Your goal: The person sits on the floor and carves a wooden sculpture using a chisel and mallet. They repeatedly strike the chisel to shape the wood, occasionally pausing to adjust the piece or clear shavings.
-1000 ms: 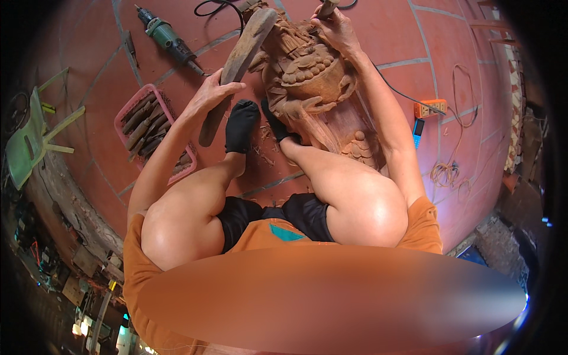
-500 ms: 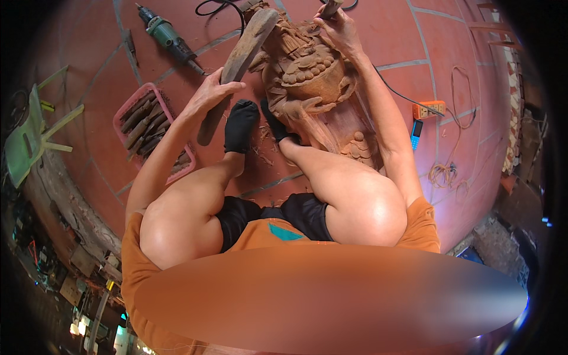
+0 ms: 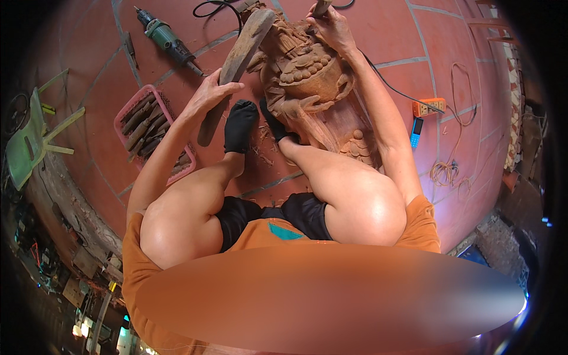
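A brown wood carving (image 3: 305,103), with a rounded basket of ball shapes and draped folds, lies on the floor in front of me. My left hand (image 3: 214,92) is closed round a long wooden mallet (image 3: 251,40), whose thick end slants up over the carving's left side. At the carving's far right part, my right hand (image 3: 332,29) grips a chisel by its wooden handle (image 3: 321,8), which points upward. The chisel's blade is hidden behind the fingers and the carving.
To the left, a pink basket (image 3: 120,114) holds several wooden-handled chisels (image 3: 145,124). A green power grinder (image 3: 167,42) lies beyond it. On the right are an orange socket block (image 3: 428,107), a blue phone (image 3: 416,132) and coiled cord (image 3: 444,173). A green chair (image 3: 29,148) stands far left.
My right hand has shifted a little left across the carving, together with the chisel. The left hand and mallet have hardly moved.
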Demonstrator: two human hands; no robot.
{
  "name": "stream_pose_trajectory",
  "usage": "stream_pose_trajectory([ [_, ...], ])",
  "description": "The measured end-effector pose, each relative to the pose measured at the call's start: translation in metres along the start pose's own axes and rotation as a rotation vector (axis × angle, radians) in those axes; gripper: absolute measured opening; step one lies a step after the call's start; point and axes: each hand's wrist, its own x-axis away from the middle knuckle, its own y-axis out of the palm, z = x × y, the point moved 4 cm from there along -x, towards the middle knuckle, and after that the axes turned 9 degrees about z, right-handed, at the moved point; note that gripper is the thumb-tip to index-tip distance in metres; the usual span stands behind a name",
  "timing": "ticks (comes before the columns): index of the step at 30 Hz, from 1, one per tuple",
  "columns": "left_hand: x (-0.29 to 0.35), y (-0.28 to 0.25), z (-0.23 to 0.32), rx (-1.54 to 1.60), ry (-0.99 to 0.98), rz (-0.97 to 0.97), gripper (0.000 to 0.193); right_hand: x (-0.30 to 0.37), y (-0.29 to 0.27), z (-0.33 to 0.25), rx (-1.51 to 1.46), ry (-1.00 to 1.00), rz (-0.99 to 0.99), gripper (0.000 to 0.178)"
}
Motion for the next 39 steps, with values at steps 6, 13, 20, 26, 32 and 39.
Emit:
stream_pose_trajectory([
  [6,-0.003,-0.002,-0.001,-0.035,0.056,0.014,0.054,-0.002,0.001,0.000,0.011,0.002,0.002,0.023],
  [13,0.001,-0.003,0.003,-0.055,0.028,-0.006,0.055,-0.002,0.002,0.001,0.019,0.009,0.003,0.023],
  [20,0.006,-0.003,0.010,-0.092,0.061,0.019,0.057,-0.002,0.003,-0.003,0.017,0.017,0.016,0.023],
  [26,0.012,-0.004,0.016,-0.138,0.065,0.070,0.054,-0.003,0.002,-0.003,0.016,0.023,0.025,0.023],
  [32,0.015,-0.008,0.037,-0.189,0.193,0.101,0.055,-0.005,0.008,-0.003,0.022,0.034,0.025,0.023],
  [39,0.029,-0.005,0.117,-0.101,0.555,0.142,0.052,-0.005,0.012,0.000,0.062,0.029,0.028,0.023],
])
